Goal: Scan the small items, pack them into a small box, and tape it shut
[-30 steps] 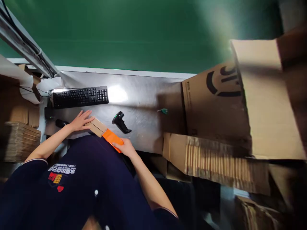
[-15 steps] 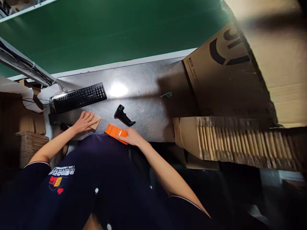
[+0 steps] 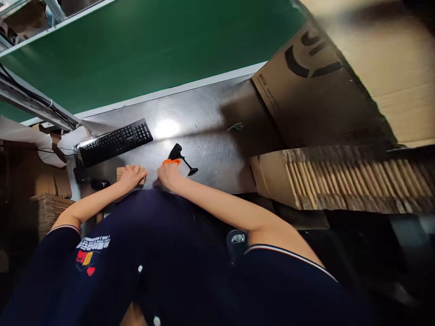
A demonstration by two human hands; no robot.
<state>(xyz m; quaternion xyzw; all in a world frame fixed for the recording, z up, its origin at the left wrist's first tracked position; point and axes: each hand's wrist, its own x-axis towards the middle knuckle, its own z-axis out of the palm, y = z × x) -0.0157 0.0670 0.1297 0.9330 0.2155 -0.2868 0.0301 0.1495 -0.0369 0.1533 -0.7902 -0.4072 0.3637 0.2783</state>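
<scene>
A small brown box (image 3: 120, 174) lies on the metal table, and my left hand (image 3: 133, 176) rests over its right part with the fingers curled round it. Just to the right, my right hand (image 3: 169, 175) is closed on an orange tool (image 3: 174, 161); most of the tool is hidden by the hand. Right behind the right hand lies a black barcode scanner (image 3: 176, 151), its far end reaching past the knuckles.
A black keyboard (image 3: 115, 142) lies at the back left, with a black mouse (image 3: 99, 184) in front. A green item (image 3: 235, 127) is right of centre. Large cardboard (image 3: 299, 90) and a row of folded cartons (image 3: 356, 179) stand at the right.
My right hand has moved left and turned, with the orange tool in it, closer to my left hand. The left hand's fingers have curled over the box. The scanner has tilted slightly.
</scene>
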